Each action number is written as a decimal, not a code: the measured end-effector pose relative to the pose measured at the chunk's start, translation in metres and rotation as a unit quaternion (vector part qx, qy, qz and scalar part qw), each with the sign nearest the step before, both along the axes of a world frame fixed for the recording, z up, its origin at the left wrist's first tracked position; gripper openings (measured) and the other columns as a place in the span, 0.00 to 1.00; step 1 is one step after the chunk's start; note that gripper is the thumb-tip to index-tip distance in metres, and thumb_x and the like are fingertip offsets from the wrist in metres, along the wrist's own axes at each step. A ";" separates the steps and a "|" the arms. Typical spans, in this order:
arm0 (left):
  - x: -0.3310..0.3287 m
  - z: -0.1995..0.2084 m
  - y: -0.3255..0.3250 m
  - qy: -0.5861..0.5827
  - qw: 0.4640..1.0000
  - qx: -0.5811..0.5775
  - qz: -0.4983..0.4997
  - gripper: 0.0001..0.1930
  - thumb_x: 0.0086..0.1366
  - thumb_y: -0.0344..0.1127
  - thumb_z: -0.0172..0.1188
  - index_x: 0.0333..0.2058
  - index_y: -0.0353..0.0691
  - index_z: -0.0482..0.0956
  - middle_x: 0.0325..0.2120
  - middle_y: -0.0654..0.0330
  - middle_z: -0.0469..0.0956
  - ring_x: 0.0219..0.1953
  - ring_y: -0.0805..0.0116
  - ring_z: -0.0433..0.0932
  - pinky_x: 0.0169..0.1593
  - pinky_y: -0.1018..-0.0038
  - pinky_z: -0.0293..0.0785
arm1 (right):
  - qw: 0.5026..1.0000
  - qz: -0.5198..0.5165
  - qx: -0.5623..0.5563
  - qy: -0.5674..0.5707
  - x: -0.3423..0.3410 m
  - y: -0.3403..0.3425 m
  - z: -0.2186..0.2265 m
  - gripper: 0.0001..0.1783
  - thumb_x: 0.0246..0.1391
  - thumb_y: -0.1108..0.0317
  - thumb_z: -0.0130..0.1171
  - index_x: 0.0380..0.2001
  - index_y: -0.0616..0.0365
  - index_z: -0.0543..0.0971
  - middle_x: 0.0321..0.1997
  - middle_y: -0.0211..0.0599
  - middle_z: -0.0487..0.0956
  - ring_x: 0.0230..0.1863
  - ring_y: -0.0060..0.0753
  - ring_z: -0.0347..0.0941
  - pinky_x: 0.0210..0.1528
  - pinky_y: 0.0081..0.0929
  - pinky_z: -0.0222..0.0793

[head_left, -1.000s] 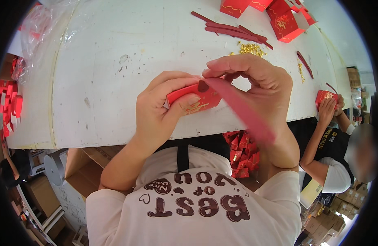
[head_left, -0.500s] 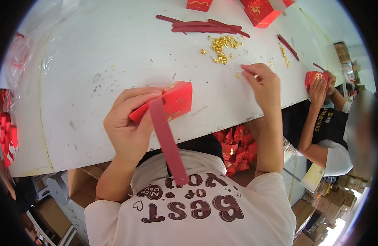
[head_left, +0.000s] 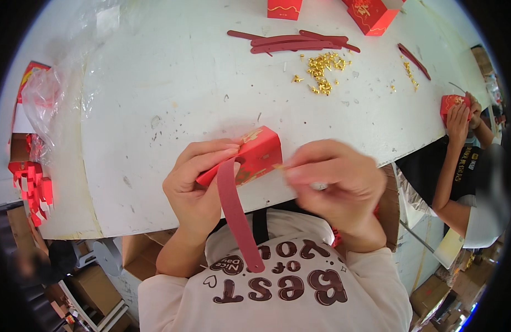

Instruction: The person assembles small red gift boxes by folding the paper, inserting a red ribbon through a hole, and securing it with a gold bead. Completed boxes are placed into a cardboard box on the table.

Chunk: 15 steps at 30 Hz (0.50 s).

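Here, in the frame's middle, the curled left hand (head_left: 195,172) grips a gold-printed red box (head_left: 265,156) slanting longways up to the right, its dark-red strap (head_left: 236,218) hanging down, while the blurry right hand (head_left: 338,180) pinches a gold bit (head_left: 279,166).

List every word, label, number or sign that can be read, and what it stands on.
White shirt: large brown lettering, readable, not copied here.
Red box in the left hand: gold markings, too blurred to read.
Co-worker's black vest: yellow writing, too small.
Other red boxes: gold marks, unreadable.
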<state>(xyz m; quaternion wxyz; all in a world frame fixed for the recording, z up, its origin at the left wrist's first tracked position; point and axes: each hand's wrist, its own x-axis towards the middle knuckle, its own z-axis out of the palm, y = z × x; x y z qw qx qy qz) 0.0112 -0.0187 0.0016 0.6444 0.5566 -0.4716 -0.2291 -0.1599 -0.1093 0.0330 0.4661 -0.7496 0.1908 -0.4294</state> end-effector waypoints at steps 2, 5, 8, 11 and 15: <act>0.001 0.000 -0.001 -0.003 1.000 0.000 -0.004 0.09 0.52 0.19 0.60 0.34 0.31 0.80 0.35 0.52 0.78 0.39 0.65 0.78 0.41 0.75 0.74 | 0.999 -0.007 -0.020 -0.032 0.017 0.007 -0.014 0.12 0.38 0.84 0.63 0.29 0.59 0.80 0.31 0.36 0.79 0.29 0.29 0.76 0.28 0.20 0.73; 0.000 0.000 -0.002 -0.001 1.000 -0.007 -0.009 0.09 0.52 0.19 0.60 0.35 0.31 0.80 0.36 0.51 0.77 0.39 0.64 0.78 0.41 0.75 0.75 | 0.995 -0.037 -0.061 -0.070 0.031 0.013 -0.028 0.12 0.36 0.84 0.63 0.28 0.61 0.79 0.31 0.38 0.79 0.28 0.32 0.76 0.27 0.21 0.72; 0.000 0.000 -0.001 0.000 1.000 -0.005 -0.014 0.10 0.52 0.19 0.60 0.35 0.31 0.80 0.37 0.50 0.77 0.40 0.64 0.78 0.41 0.75 0.75 | 0.991 -0.043 -0.094 -0.085 0.034 0.015 -0.032 0.12 0.34 0.84 0.63 0.27 0.62 0.79 0.31 0.38 0.78 0.28 0.34 0.75 0.27 0.23 0.72; 0.000 -0.001 0.000 0.010 1.000 -0.006 -0.018 0.10 0.52 0.19 0.60 0.35 0.31 0.80 0.38 0.50 0.77 0.40 0.64 0.77 0.41 0.76 0.75 | 0.987 -0.051 -0.135 -0.066 0.034 0.015 -0.031 0.14 0.36 0.87 0.62 0.30 0.63 0.79 0.33 0.41 0.78 0.30 0.32 0.75 0.30 0.22 0.72; 0.001 0.000 -0.001 0.017 0.999 -0.008 -0.028 0.11 0.52 0.18 0.59 0.36 0.31 0.79 0.39 0.50 0.76 0.40 0.65 0.77 0.41 0.76 0.75 | 0.981 -0.075 -0.159 -0.085 0.039 0.018 -0.032 0.14 0.34 0.86 0.62 0.29 0.63 0.78 0.32 0.41 0.78 0.29 0.34 0.74 0.28 0.23 0.71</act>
